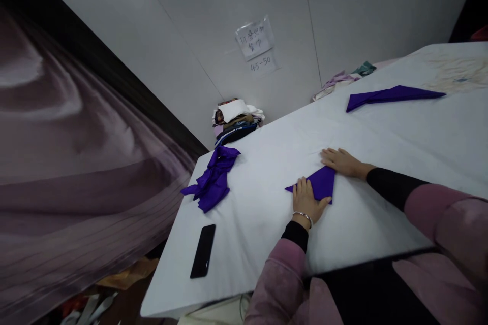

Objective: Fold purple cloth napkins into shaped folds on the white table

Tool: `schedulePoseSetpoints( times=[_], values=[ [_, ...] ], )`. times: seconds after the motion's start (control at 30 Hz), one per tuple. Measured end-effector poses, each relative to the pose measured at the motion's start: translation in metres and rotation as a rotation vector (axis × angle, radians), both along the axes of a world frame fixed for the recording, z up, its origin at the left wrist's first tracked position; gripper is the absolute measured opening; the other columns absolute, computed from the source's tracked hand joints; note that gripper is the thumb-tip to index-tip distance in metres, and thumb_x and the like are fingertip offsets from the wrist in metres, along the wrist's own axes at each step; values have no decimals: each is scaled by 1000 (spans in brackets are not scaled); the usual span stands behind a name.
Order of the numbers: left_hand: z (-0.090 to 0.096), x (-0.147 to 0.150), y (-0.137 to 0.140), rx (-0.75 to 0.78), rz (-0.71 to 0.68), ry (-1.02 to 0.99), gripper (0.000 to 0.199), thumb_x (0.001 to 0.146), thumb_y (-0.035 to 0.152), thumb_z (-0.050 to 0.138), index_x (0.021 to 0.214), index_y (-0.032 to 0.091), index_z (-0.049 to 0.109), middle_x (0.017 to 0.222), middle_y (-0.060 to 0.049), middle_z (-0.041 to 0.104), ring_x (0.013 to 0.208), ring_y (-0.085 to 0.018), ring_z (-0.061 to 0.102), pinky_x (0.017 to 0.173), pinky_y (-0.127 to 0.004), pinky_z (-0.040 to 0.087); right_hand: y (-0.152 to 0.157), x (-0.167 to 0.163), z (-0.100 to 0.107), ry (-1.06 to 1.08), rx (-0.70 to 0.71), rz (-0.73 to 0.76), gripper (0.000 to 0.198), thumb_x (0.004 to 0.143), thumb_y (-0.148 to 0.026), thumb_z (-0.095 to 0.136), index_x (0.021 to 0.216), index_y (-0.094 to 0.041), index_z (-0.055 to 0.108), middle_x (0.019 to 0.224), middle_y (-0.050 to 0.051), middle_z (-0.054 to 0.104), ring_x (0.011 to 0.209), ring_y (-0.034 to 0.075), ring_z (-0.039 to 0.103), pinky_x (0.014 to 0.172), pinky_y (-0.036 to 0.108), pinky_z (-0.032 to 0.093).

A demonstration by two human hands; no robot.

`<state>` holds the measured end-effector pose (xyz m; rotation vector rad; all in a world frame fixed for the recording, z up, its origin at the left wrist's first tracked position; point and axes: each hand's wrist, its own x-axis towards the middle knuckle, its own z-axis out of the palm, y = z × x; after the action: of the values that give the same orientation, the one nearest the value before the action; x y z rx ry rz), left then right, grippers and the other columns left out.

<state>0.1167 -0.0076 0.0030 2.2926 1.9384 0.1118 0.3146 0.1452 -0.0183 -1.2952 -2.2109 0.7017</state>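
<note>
A purple cloth napkin [322, 181], folded to a flat pointed shape, lies on the white-covered table [267, 213]. My left hand [308, 201] rests flat on its near left part, fingers stretched out and thumb spread toward the lower right corner. At the far right corner my right hand [341, 161] lies with fingers extended, palm down, touching the cloth's edge. Part of the napkin is hidden under my left hand. Neither hand grips anything.
Crumpled purple cloths [215, 180] lie at the table's left, with a black phone [203, 251] nearer me. A long folded purple napkin [394, 95] lies at the far right. Stacked clothes [238, 119] stand by the wall, below a paper sign [255, 40]. A curtain [95, 177] hangs left.
</note>
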Motion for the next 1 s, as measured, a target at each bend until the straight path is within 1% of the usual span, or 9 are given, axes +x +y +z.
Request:
schedulePoseSetpoints(
  times=[0.1,0.2,0.27,0.33,0.4,0.47,0.6,0.77,1.0],
  values=[
    [3,0,1,-27,-2,6,93,81,75,16,144,7,25,153,-15,19,142,-26,12,116,-43,13,0,12,15,329,-180,-263,49,88,-55,36,121,-26,58,135,7,52,129,26,40,107,46,32],
    [9,0,4,-62,-6,13,91,83,74,16,143,7,28,152,-15,23,141,-26,15,115,-43,17,-18,22,21,521,-307,-414,48,89,-49,41,123,-18,53,129,14,55,112,26,56,87,39,52],
    [14,0,9,-54,-1,21,83,85,71,18,139,10,36,149,-14,31,139,-26,23,113,-43,22,-36,24,20,557,-417,-405,46,86,-45,48,119,-14,54,120,18,61,91,24,65,70,35,57],
    [21,1,16,-16,8,27,67,90,63,22,127,15,51,138,-12,48,129,-26,39,109,-43,27,-51,23,16,577,-562,-371,40,84,-44,54,108,-12,57,109,20,65,74,20,67,59,31,57],
    [27,2,25,12,26,45,50,94,51,29,110,17,62,118,-9,62,114,-24,52,104,-42,33,-61,19,15,568,-686,-342,35,83,-44,56,98,-13,59,101,19,67,65,17,65,53,28,55],
    [32,3,33,16,47,67,36,94,40,38,101,17,65,105,-8,65,103,-22,57,95,-39,40,-64,13,17,523,-746,-323,31,82,-44,57,88,-14,59,92,16,68,59,15,63,48,26,53],
    [32,5,34,7,59,75,22,91,28,47,99,18,64,103,-9,63,101,-21,56,81,-31,46,-59,3,27,417,-748,-266,30,80,-45,58,75,-16,56,78,10,67,51,12,58,40,22,46],
    [25,8,17,7,47,9,16,88,28,51,96,20,62,100,-6,61,94,-19,57,78,-30,47,-49,-3,30,243,-627,-222,36,79,-52,55,66,-18,53,47,-1,51,38,9,43,36,22,31],
    [19,9,10,79,63,-60,11,87,26,51,93,20,58,100,-5,60,95,-19,55,80,-31,45,-34,-14,28,215,-481,-182,41,72,-57,59,64,-17,56,53,-2,50,45,9,40,44,24,30]
  ],
)
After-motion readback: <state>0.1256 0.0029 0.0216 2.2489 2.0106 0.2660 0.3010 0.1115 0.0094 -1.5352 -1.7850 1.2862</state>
